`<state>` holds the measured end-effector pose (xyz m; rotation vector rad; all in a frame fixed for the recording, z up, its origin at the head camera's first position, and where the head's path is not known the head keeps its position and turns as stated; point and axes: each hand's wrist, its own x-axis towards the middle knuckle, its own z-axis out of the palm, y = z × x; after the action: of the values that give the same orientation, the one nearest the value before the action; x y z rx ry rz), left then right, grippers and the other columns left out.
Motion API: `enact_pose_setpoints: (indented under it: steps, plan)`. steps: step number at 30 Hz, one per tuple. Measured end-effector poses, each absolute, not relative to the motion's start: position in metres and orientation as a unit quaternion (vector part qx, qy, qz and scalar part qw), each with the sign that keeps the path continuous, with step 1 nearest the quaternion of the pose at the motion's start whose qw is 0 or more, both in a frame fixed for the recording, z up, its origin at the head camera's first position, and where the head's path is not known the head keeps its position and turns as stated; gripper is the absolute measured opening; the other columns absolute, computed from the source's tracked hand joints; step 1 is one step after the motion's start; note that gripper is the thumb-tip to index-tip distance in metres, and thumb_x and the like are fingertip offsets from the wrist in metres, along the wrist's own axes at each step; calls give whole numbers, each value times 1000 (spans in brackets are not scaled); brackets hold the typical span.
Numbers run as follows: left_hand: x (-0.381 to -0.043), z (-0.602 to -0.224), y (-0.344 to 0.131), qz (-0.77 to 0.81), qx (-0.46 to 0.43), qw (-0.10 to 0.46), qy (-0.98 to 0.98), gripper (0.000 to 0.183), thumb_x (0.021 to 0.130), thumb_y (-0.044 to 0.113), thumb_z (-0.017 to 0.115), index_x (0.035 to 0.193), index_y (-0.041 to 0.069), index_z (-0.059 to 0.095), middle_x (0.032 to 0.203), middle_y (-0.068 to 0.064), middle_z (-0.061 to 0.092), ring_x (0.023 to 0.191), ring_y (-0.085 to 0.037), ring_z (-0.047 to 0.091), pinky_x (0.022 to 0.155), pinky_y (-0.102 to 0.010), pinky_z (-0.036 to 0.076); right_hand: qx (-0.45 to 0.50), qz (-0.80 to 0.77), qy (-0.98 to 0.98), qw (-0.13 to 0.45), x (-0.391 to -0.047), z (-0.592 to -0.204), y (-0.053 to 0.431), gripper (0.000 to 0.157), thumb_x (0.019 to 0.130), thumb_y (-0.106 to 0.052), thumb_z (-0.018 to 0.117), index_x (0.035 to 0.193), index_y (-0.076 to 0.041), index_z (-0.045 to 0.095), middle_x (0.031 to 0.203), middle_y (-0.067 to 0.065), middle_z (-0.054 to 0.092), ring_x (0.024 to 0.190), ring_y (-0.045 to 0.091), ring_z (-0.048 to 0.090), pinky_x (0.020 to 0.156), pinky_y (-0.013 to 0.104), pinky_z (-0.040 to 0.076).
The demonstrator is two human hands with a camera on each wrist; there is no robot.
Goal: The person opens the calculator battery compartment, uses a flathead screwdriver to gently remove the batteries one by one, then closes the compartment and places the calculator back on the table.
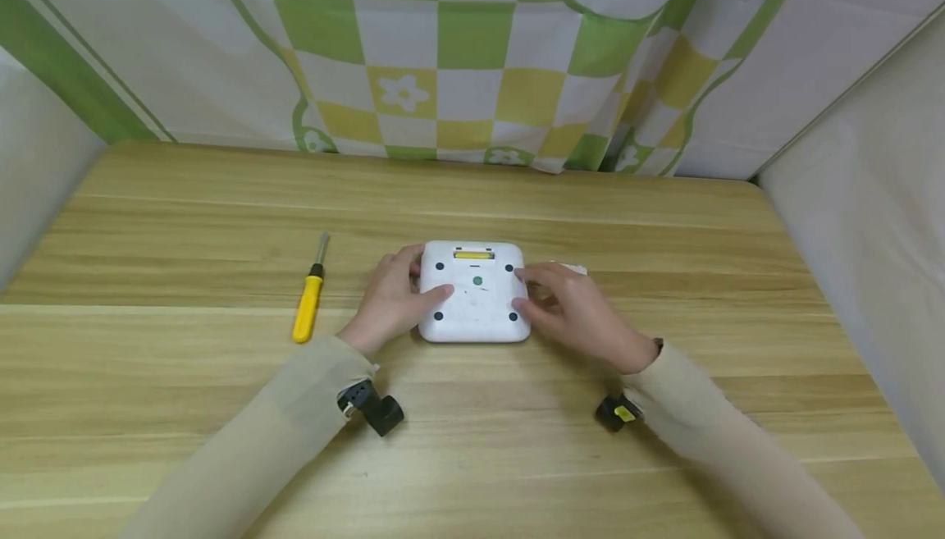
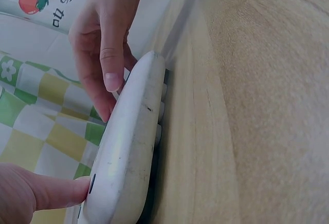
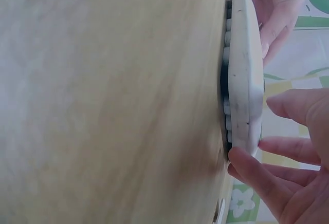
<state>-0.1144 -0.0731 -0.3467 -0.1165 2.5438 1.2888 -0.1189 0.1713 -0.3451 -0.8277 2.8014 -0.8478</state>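
Observation:
A white calculator (image 1: 475,301) lies face down on the table, its keys (image 3: 227,44) against the wood. In its uncovered battery slot shows a yellow battery (image 1: 473,256). My left hand (image 1: 394,297) grips the left side, thumb (image 2: 72,190) on the back and fingers round the far left edge. At the right edge is my right hand (image 1: 572,309); its fingertips (image 3: 241,157) touch the casing while the thumb (image 3: 282,103) stands slightly apart from it. Partly hidden behind the right hand lies a small white piece (image 1: 575,268).
A screwdriver (image 1: 308,301) with a yellow handle lies left of my left hand, tip pointing away. A checked green and yellow curtain (image 1: 472,55) hangs along the back edge of the wooden table (image 1: 472,457). Each wrist carries a small black camera (image 1: 384,414).

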Motion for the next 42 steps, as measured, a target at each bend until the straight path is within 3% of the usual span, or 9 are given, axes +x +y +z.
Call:
enact_pose_setpoints:
  steps: [9,19,32,39,42]
  plan:
    - [-114,-347,-73,446,-36,142,883,70,90,23,66,147,2,31,121,-19,47,100,-27,46,80,-33,43,-252,-286,923,60,-112,-346,165,50,90,-25,67,131,1,54,139,18,49,96,20,67,77,23,55]
    - [-115,-345,-72,441,-34,145,885,70,90,24,66,147,2,31,121,-19,47,100,-27,47,80,-33,44,-240,-286,925,70,-107,-345,161,62,87,-31,71,138,-2,50,145,20,42,93,19,67,76,22,55]
    - [-116,-341,-75,444,-32,145,884,71,89,24,66,145,-2,32,121,-21,48,101,-29,47,82,-35,44,-232,-279,929,78,-107,-339,157,61,86,-28,72,135,2,51,145,23,41,101,23,66,79,24,55]
    - [-115,-339,-80,443,-30,138,885,66,90,26,64,142,-3,36,127,-23,49,111,-33,48,98,-44,41,-234,-275,929,79,-106,-340,158,61,86,-28,71,136,1,50,146,23,41,99,22,66,79,26,55]
    - [-112,-336,-84,454,-28,130,881,61,92,25,62,141,-2,38,127,-22,49,110,-33,49,96,-44,43,-239,-269,930,76,-106,-340,158,62,87,-29,71,137,1,50,145,23,41,98,21,65,80,27,55]
